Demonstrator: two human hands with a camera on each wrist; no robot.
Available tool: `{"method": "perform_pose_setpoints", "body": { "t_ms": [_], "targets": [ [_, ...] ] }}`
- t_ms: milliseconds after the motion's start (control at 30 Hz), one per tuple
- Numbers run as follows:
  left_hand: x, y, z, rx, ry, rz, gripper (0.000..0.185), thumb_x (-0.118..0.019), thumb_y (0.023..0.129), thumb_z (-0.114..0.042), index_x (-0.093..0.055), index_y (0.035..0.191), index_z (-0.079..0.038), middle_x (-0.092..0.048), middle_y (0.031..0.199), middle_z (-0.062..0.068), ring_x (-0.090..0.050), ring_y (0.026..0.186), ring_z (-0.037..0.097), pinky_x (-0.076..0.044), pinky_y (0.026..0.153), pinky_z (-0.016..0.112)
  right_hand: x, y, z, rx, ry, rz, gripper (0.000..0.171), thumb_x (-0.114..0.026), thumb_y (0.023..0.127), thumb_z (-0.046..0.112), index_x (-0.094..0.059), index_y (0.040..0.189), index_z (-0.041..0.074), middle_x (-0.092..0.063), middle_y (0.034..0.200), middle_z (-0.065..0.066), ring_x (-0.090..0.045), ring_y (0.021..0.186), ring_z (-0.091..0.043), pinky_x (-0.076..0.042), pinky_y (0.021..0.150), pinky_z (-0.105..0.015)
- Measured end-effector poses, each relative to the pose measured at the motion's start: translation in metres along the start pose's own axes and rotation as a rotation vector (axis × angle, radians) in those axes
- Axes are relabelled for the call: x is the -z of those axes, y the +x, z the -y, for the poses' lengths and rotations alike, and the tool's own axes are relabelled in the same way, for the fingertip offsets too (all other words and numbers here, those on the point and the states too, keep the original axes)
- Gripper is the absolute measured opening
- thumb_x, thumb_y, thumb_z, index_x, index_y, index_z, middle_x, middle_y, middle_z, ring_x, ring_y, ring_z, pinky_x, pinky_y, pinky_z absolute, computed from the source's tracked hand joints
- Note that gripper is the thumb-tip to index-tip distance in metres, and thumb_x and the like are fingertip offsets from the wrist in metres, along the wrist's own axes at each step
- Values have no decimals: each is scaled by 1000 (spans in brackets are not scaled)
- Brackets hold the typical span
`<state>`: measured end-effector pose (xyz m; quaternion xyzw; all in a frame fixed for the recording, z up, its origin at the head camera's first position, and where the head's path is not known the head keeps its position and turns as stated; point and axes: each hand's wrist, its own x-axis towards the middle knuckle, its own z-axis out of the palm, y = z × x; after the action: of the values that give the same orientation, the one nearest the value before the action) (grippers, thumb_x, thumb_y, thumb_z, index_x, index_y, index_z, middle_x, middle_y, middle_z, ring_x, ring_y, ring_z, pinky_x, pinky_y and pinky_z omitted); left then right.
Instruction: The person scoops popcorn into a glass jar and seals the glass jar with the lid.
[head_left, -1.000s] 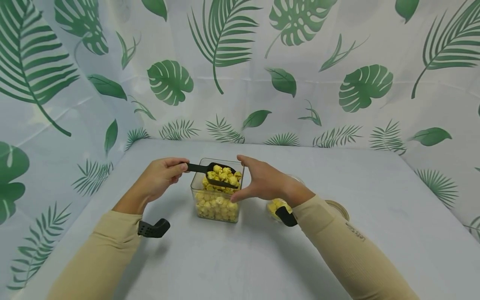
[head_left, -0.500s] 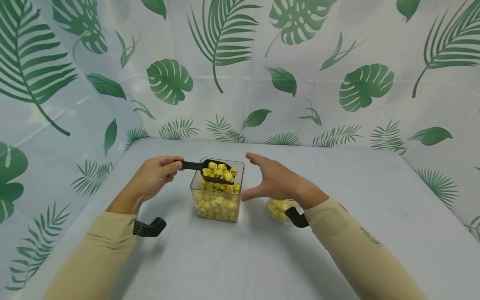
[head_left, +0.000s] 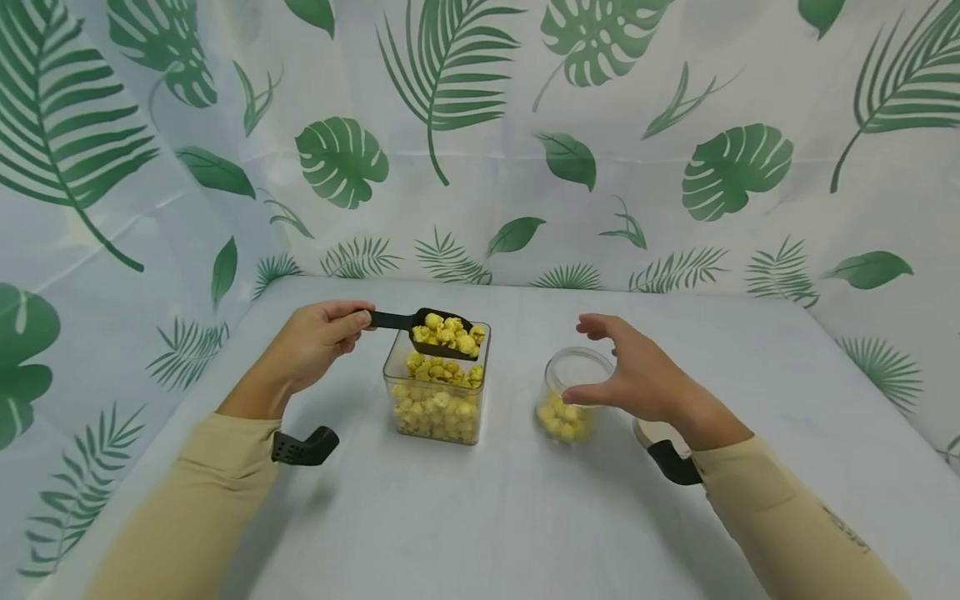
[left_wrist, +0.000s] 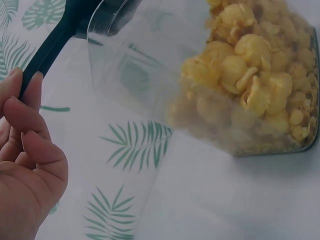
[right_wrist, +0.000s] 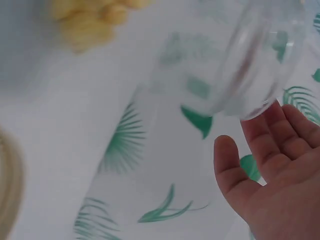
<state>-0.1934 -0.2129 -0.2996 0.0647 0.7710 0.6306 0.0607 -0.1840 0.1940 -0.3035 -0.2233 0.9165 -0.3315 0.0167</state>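
My left hand (head_left: 318, 343) pinches the handle of a black scoop (head_left: 392, 320), which is heaped with yellow popcorn (head_left: 447, 333). The scoop is held level over the mouth of a clear square container (head_left: 435, 413) partly filled with popcorn. In the left wrist view, the left thumb and fingers grip the end of the scoop handle (left_wrist: 47, 52). My right hand (head_left: 647, 375) is spread in a C shape beside a round clear jar (head_left: 577, 367) with some popcorn at its bottom. In the right wrist view, the fingertips (right_wrist: 257, 107) are right at the jar's rim (right_wrist: 250, 65).
A round lid (head_left: 654, 432) lies on the table right of the jar, partly hidden by the right wrist. The white table (head_left: 480, 517) runs back to a leaf-printed cloth (head_left: 480, 192). A black wrist mount (head_left: 306, 447) juts from the left sleeve.
My right hand has moved right, from beside the square container to the jar. The left hand, with the loaded scoop, has shifted only slightly over the container.
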Motion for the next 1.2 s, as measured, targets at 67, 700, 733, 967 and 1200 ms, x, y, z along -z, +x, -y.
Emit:
{"method": "perform_pose_setpoints", "body": {
  "t_ms": [67, 700, 733, 967, 1200],
  "targets": [
    [-4, 2, -2, -3, -9, 0, 44, -52, 107, -17, -46, 141, 11, -57, 101, 6, -43, 80, 15, -40, 72, 27, -2, -6, -9, -21, 9, -11, 99, -91, 74, 36, -37, 149, 1, -47, 143, -15, -43, 129, -33, -39, 104, -55],
    [-40, 22, -16, -20, -101, 70, 39, -49, 107, -12, -48, 140, 9, -56, 101, 6, -43, 78, 15, -40, 72, 27, -17, -17, -29, -116, 101, 15, 95, -85, 81, 34, -33, 153, 2, -44, 148, -20, -49, 125, -49, -44, 99, -59],
    [-42, 24, -17, -21, -102, 75, 39, -49, 107, -12, -48, 140, 9, -55, 101, 6, -43, 77, 15, -40, 71, 27, -17, -16, -29, -119, 101, 16, 96, -85, 81, 34, -32, 154, 2, -43, 148, -20, -49, 126, -49, -43, 99, -59],
    [-55, 32, -28, -40, -91, 99, 39, -50, 107, -12, -49, 141, 8, -54, 99, 6, -42, 78, 16, -39, 71, 27, -18, -15, -32, -133, 103, 20, 99, -85, 80, 37, -30, 155, 2, -42, 149, -21, -46, 129, -49, -41, 101, -61],
    [-70, 36, -35, -61, -77, 114, 35, -52, 106, -10, -54, 137, 6, -53, 94, 6, -42, 77, 18, -39, 71, 28, -17, -16, -30, -142, 93, 31, 99, -85, 80, 39, -31, 155, 4, -42, 149, -21, -46, 129, -49, -41, 101, -61]
  ]
}}
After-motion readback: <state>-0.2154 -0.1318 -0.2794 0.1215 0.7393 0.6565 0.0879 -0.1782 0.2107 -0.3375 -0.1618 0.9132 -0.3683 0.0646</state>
